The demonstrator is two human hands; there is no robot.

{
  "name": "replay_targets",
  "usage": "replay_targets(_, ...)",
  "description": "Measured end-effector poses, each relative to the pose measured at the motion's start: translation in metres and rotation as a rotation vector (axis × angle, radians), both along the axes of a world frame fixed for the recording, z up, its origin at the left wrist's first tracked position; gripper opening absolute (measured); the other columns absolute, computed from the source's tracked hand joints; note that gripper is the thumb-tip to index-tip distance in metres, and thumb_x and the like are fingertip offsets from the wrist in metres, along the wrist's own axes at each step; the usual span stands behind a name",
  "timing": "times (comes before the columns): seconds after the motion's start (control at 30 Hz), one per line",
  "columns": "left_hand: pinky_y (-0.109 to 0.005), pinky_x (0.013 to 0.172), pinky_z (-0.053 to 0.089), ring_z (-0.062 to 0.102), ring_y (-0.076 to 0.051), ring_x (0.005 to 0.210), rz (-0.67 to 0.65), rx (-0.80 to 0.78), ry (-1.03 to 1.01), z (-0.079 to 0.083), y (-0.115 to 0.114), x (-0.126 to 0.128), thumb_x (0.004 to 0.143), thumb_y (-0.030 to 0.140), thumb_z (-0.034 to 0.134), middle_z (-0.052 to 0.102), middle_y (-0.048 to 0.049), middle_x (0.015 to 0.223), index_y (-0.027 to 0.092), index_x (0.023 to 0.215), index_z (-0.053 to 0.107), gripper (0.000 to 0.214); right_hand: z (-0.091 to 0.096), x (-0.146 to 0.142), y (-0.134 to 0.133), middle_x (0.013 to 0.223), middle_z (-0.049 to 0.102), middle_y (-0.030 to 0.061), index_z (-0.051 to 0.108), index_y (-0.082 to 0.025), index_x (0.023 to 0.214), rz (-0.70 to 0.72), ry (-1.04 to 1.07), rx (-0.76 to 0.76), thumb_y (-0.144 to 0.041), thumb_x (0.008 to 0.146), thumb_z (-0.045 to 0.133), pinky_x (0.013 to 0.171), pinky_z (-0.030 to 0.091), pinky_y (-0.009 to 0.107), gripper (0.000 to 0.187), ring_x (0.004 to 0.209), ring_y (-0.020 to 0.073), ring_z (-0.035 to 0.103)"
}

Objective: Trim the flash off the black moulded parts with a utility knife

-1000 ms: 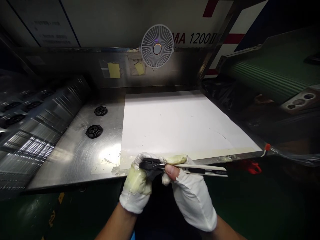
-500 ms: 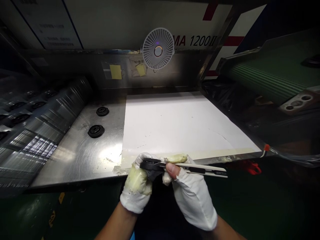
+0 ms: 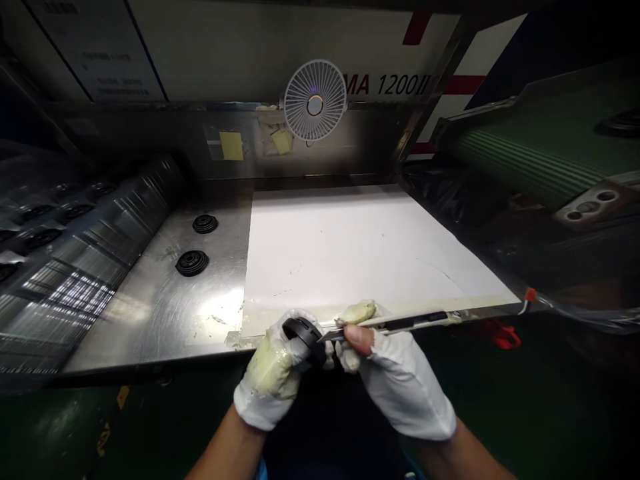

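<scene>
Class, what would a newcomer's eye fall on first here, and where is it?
Probably the bright white sheet spread over the metal bench, with the round white fan behind it at the top centre. Next, at the bench's near edge, the gloved left hand holds a black ring-like part, while the gloved right hand points a knife blade at it.

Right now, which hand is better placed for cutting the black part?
Likely the right hand: it holds the utility knife, its blade near the black part, which the left hand holds.
</scene>
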State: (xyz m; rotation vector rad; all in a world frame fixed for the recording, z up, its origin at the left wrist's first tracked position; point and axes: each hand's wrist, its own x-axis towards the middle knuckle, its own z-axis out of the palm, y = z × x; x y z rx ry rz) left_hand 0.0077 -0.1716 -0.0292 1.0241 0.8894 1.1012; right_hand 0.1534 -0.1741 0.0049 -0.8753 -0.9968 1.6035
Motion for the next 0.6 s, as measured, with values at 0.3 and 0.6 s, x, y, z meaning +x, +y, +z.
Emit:
replay_targets(0.3,-0.03,0.064,0.043,0.056,-0.018,0.064,-0.158,-0.002,-0.044,-0.005,-0.004,0.007,0.079,0.031,0.052,0.063,-0.0086,0.07,0.012,0.076,0.064,0.022,0.01,-0.004,0.006,0.053,0.049,-0.0015,0.058,-0.015,0.061,0.083,0.076,-0.086,-0.026,0.074,0.066,0.044,0.035,0.021,0.02,0.046,0.01,0.042)
replay_targets(0.6,-0.029,0.064,0.042,0.055,-0.016,0.063,-0.133,-0.02,-0.024,0.007,-0.004,0.005,0.077,0.027,0.056,0.062,-0.008,0.071,0.012,0.078,0.065,0.017,0.002,0.007,0.008,0.06,0.053,0.0,0.059,-0.014,0.065,0.15,-0.036,-0.041,-0.026,0.069,0.069,0.052,0.038,0.023,0.016,0.055,0.0115,0.046)
